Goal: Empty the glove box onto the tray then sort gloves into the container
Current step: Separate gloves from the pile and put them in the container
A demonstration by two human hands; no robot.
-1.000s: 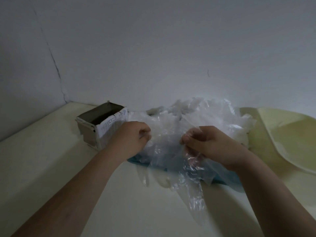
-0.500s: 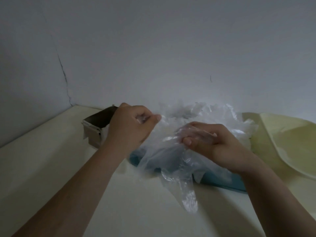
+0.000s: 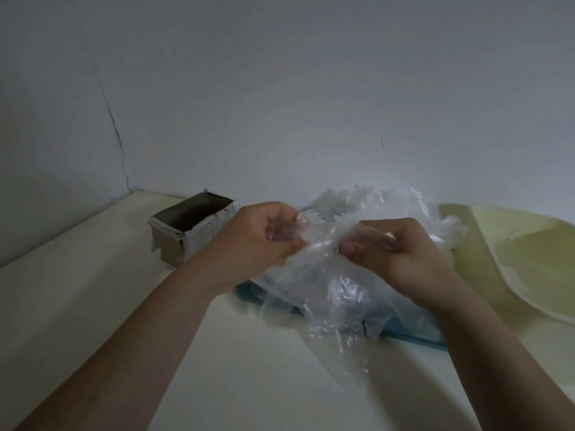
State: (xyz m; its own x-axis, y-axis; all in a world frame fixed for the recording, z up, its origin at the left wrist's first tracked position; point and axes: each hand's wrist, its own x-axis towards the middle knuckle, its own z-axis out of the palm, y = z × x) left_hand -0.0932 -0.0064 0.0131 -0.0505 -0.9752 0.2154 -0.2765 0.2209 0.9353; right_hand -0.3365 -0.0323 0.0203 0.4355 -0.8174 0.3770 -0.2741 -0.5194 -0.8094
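Pinching a clear plastic glove from both sides, the person's two hands meet just above the near edge of the blue tray. The left hand is curled inward, thumb and fingertips closed on a bunched fold of the thin film. The right hand faces it, its fingers bent and clamped on the same sheet, and a layer of film lies over its knuckles. The two grips are close together, nearly touching. The rest of the glove hangs down from them, crumpled and see-through, and trails past the tray's front rim over the table. Whether its lowest end touches the tabletop cannot be told.

Behind the hands, a heap of gloves of the same clear plastic is piled on the tray and hides most of it. Only strips of blue show at the front left and front right. The glove box, a small cardboard carton with print on its side, stands upright just left of the tray with its open top showing a dark inside. It sits behind the left wrist. A pale yellow container lies to the right of the tray, near it, and is cut off by the picture's edge. A thin crack runs down the wall to the table's far left corner.
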